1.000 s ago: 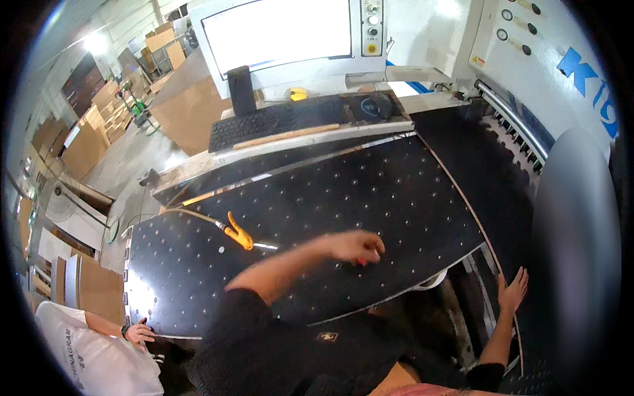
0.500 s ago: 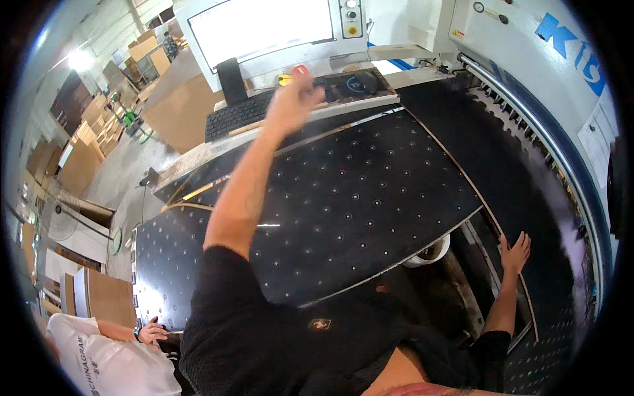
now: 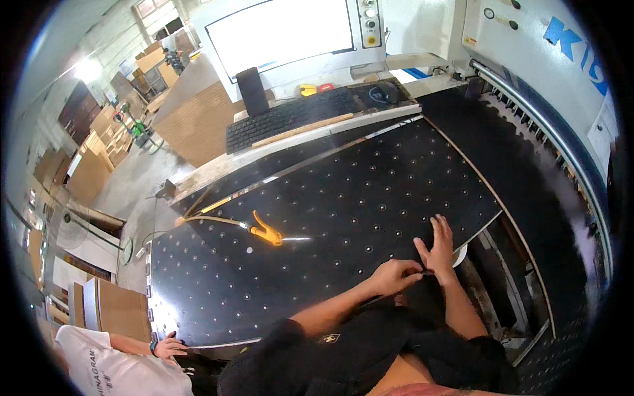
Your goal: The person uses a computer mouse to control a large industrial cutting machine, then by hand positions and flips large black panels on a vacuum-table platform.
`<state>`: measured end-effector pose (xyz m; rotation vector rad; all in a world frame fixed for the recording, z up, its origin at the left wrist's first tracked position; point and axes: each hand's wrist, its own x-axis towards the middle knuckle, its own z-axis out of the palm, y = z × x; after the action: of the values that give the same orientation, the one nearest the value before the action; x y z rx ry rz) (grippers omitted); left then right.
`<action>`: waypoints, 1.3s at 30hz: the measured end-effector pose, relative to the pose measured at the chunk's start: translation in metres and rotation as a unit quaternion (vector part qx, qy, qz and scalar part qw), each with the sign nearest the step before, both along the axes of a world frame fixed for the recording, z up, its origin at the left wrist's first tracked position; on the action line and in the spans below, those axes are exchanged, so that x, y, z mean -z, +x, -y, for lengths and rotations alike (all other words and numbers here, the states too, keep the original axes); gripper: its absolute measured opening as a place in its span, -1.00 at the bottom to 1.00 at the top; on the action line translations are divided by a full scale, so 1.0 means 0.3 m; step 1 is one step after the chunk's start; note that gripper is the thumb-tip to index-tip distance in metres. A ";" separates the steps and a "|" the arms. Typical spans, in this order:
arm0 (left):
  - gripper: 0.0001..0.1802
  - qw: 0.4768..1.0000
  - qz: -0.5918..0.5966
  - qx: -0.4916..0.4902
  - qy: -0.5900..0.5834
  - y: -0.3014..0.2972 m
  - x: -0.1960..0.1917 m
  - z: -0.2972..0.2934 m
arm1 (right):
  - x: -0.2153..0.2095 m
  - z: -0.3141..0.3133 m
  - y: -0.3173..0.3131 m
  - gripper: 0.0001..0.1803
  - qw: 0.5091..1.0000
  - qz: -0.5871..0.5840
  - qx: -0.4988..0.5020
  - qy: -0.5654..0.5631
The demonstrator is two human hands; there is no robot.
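My left hand (image 3: 396, 276) is closed in a pinch at the near edge of the black table (image 3: 317, 214), which is dotted with small round studs. Its fingertips meet the base of my right hand (image 3: 437, 252); a small dark spot shows there, too small to name. The right hand holds its fingers stretched upward and apart, over the table's near right edge. Further left on the table lies an orange air blow gun (image 3: 267, 232) with a thin metal nozzle. A tan hose (image 3: 214, 218) runs from it to the far left edge.
Beyond the table are a black keyboard (image 3: 290, 120), a mouse (image 3: 383, 94), small yellow (image 3: 308, 90) and red (image 3: 325, 87) things and a monitor (image 3: 284, 36). A white bucket (image 3: 460, 255) sits below the gap at right. Another person's hand (image 3: 170, 348) rests at the left corner.
My left hand has come back from above the keyboard to the table's near edge. My right hand has left the right-hand rail and moved left to meet it. The view has shifted slightly.
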<state>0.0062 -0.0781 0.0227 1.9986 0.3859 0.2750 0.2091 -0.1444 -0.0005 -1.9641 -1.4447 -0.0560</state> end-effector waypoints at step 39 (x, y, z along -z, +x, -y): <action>-0.70 0.995 0.091 -0.047 -0.020 -0.006 0.059 -0.025 | 0.002 -0.015 -0.019 -0.20 0.996 0.068 0.023 -0.047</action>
<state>0.0046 -0.0705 0.0049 1.9005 0.3664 0.5010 0.2034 -0.1398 -0.0011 -2.1054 -1.5126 -0.1493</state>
